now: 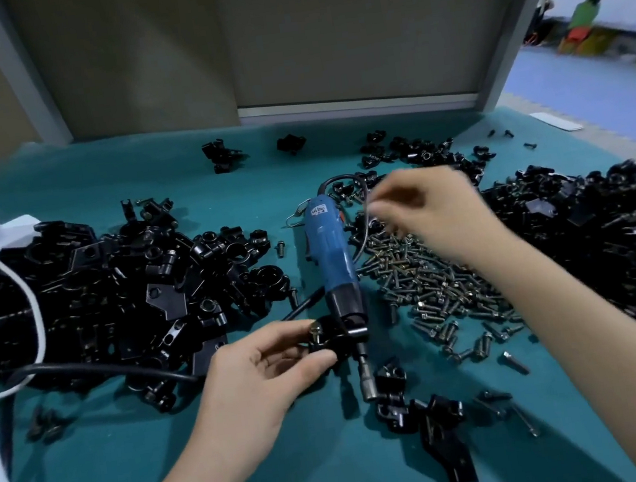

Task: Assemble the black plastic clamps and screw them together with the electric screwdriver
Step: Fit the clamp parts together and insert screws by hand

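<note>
Left hand [260, 372] pinches a black clamp [327, 345] (screw [314, 327] seated). Right hand [425, 211] is blurred, grip unreadable. The screwdriver [332, 255] lies lengthwise between them, bit end beside the left hand.

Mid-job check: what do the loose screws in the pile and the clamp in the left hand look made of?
The screws: metal, seemingly yellowish plating, judging by glints on heads and shanks. The clamp, pinched by the left hand: black, probably moulded plastic, with a dull sheen on its edges.
</note>
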Available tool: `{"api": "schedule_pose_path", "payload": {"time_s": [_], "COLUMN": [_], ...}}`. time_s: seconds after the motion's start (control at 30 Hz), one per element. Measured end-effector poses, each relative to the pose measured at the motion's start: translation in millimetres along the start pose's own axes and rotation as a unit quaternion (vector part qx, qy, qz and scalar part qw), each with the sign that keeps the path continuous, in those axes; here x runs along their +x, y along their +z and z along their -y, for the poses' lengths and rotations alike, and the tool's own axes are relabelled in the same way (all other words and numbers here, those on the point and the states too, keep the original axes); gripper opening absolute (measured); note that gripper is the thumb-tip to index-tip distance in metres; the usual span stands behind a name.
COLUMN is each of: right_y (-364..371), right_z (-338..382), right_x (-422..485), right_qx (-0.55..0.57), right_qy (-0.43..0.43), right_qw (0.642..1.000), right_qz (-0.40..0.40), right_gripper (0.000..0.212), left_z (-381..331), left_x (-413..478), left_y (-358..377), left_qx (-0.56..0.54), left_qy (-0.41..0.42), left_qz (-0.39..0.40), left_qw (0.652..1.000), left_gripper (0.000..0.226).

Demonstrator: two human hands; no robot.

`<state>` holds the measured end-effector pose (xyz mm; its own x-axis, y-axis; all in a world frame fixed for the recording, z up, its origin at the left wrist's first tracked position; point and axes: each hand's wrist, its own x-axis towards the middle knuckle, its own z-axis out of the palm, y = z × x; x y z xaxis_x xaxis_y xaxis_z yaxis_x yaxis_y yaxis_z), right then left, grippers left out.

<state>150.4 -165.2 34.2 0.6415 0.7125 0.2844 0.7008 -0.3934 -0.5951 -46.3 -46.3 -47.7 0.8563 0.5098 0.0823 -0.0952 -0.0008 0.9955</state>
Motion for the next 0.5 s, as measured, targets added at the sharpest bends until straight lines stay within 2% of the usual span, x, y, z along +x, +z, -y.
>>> {"api": "schedule_pose_path", "payload": {"time_s": [0.03, 0.07, 0.13, 0.37, 0.5], "right_y": [-6.4, -10.4, -10.3, -5.4, -10.2], "right_z": [-27.7, -56.1, -100.9, -128.3, -131.6], "right_x": [10.5, 17.5, 22.6, 34.6, 38.3], "right_qx": [-0.044, -0.096, -0.163, -0.238, -0.212], "right_qy": [0.064, 0.123, 0.186, 0.129, 0.137], "right_qw": [0.996, 0.985, 0.967, 0.962, 0.967], "right_qz": [-0.050, -0.069, -0.064, -0.032, -0.016], "right_gripper": [0.009, 0.014, 0.019, 0.015, 0.014], "left_z": [-0.3, -0.4, -0.6, 2.0, 2.5], "left_x": [0.0, -0.2, -0.2, 2.4, 3.2], "left_y": [0.5, 0.5, 0.2, -1.1, -1.2], "left_qx": [-0.003, -0.008, -0.011, -0.010, -0.006], "left_qy": [-0.001, -0.003, -0.006, -0.008, -0.005], "left_qz": [0.002, 0.002, 0.006, 0.006, 0.008], "left_qw": [1.000, 1.000, 1.000, 1.000, 1.000], "left_gripper": [0.035, 0.034, 0.033, 0.037, 0.037]}}
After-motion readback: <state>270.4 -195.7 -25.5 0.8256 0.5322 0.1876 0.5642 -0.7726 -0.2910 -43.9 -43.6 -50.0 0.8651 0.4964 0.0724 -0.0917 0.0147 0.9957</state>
